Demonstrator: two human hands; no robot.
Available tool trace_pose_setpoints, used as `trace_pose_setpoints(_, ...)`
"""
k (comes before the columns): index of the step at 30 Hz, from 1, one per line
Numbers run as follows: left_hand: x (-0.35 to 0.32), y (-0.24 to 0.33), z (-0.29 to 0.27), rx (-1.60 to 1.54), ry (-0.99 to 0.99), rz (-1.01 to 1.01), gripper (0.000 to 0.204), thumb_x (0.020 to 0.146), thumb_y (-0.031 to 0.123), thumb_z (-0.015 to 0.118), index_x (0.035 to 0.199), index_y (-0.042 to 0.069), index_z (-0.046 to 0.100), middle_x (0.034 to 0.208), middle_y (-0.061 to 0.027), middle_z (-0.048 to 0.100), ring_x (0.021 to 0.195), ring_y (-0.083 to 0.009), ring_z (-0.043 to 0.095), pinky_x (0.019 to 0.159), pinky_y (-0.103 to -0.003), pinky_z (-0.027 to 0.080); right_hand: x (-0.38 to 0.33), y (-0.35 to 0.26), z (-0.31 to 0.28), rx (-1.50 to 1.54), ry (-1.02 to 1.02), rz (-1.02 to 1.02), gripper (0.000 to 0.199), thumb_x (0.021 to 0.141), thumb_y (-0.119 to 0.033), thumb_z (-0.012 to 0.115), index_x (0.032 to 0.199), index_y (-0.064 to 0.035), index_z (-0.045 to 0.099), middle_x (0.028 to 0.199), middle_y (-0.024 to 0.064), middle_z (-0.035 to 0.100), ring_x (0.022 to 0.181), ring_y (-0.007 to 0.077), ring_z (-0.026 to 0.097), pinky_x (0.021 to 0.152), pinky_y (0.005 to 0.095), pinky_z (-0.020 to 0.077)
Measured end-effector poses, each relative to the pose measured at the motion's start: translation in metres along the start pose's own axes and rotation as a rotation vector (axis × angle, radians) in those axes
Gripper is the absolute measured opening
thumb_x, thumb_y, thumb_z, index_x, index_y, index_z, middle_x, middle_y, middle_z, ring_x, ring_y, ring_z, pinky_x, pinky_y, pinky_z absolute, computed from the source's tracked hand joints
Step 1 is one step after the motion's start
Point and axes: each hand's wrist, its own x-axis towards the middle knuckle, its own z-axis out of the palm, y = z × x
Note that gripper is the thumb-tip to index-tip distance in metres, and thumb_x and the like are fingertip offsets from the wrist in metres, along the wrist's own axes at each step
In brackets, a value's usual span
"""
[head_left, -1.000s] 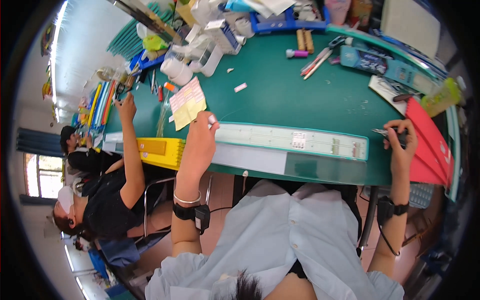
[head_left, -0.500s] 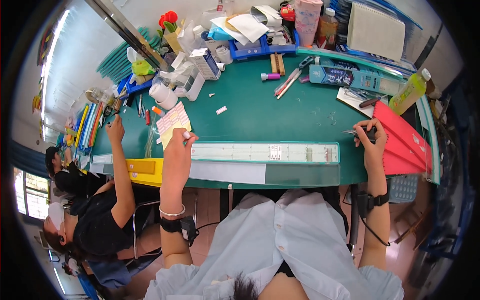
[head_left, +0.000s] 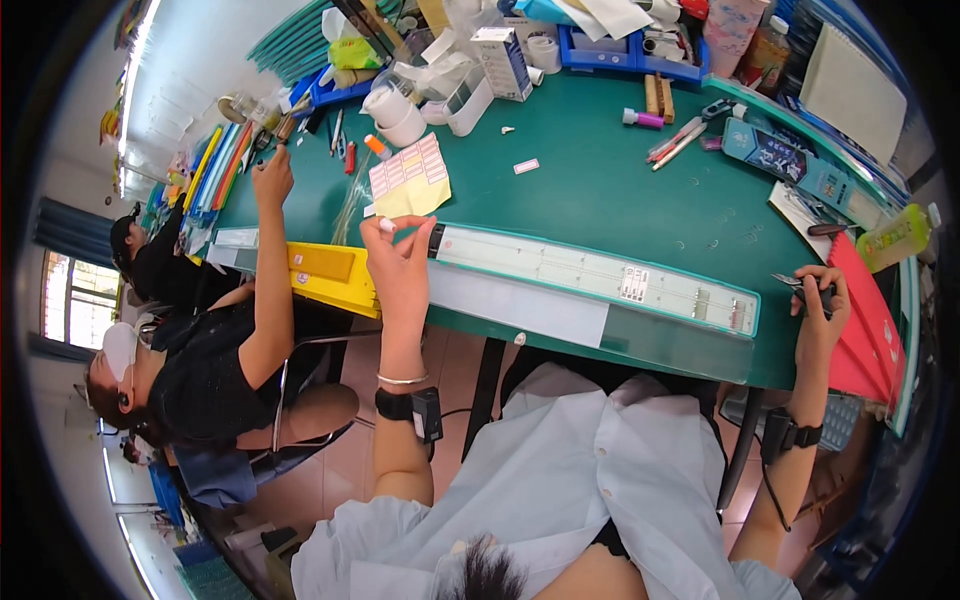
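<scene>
My left hand (head_left: 402,265) is raised at the left end of a long, clear-topped flat case (head_left: 580,270) with teal edges. Its thumb and fingers are pinched together, but what lies between them is too small to make out. Something white covers one fingertip. My right hand (head_left: 822,305), beyond the case's right end, is closed around small pliers (head_left: 790,282) with pointed silver jaws and dark handles. Just past my left hand lies a sheet of pink-edged labels (head_left: 410,172) on yellow backing. A single label (head_left: 526,166) lies farther right.
The green table (head_left: 590,180) carries pens (head_left: 678,146), a purple-capped tube (head_left: 642,118), blue bins (head_left: 600,50) and a red folder (head_left: 865,325). A yellow tray (head_left: 330,275) is at my left. A co-worker's arm (head_left: 268,290) reaches onto the table there.
The view has turned, so the table things appear farther right and tilted. My left hand now sits close against the case's left end. The pliers stay in my right hand.
</scene>
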Motion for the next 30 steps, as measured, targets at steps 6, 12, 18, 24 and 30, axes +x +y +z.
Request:
trace_pose_setpoints(6,-0.002,-0.010,-0.011,0.070,0.046,0.002,0.037,0.092,-0.006,0.067,0.107,0.001,0.034,0.104,-0.0161,0.064,0.094,-0.0218,0.071,0.076,-0.022,0.051,-0.002,0.000,0.000,-0.032,0.004,0.010,0.023,0.096,-0.005,0.064,0.090,-0.0089,0.043,0.098,0.0128,0.066,0.064,0.0092,0.055,0.056,0.0215,0.0447)
trace_pose_setpoints(12,-0.001,-0.017,-0.002,0.096,0.038,0.000,0.032,0.090,-0.006,0.069,0.105,0.000,0.041,0.096,-0.0170,0.070,0.092,-0.0188,0.071,0.084,-0.028,0.054,-0.002,0.002,-0.002,-0.037,0.000,0.021,0.022,0.097,-0.008,0.064,0.090,-0.0094,0.043,0.098,0.0131,0.065,0.064,0.0086,0.054,0.055,0.0210,0.0440)
trace_pose_setpoints(18,0.005,-0.022,0.003,0.155,0.059,0.036,0.033,0.088,-0.006,0.071,0.105,0.000,0.043,0.093,-0.0166,0.072,0.091,-0.0184,0.071,0.084,-0.030,0.055,-0.002,0.008,-0.009,-0.049,0.009,0.025,0.022,0.098,-0.009,0.063,0.090,-0.0099,0.042,0.100,0.0124,0.064,0.064,0.0074,0.053,0.055,0.0199,0.0435)
trace_pose_setpoints(24,0.011,-0.020,-0.003,0.166,0.099,0.014,0.036,0.086,-0.004,0.074,0.104,0.000,0.043,0.091,-0.0158,0.074,0.085,-0.0169,0.071,0.081,-0.029,0.054,0.006,0.014,-0.010,-0.052,-0.017,0.017,0.021,0.099,-0.010,0.062,0.091,-0.0104,0.043,0.102,0.0097,0.064,0.071,0.0063,0.053,0.056,0.0190,0.0419)
trace_pose_setpoints(30,0.007,-0.028,0.001,0.304,0.047,-0.064,0.053,0.087,0.011,0.077,0.129,0.000,0.045,0.090,-0.0132,0.073,0.088,-0.0212,0.074,0.076,-0.034,0.055,0.003,0.052,-0.066,-0.187,0.068,0.001,0.010,0.098,-0.020,0.064,0.101,-0.0105,0.061,0.097,-0.0036,0.057,0.067,0.0000,0.041,0.054,0.0150,0.0291)
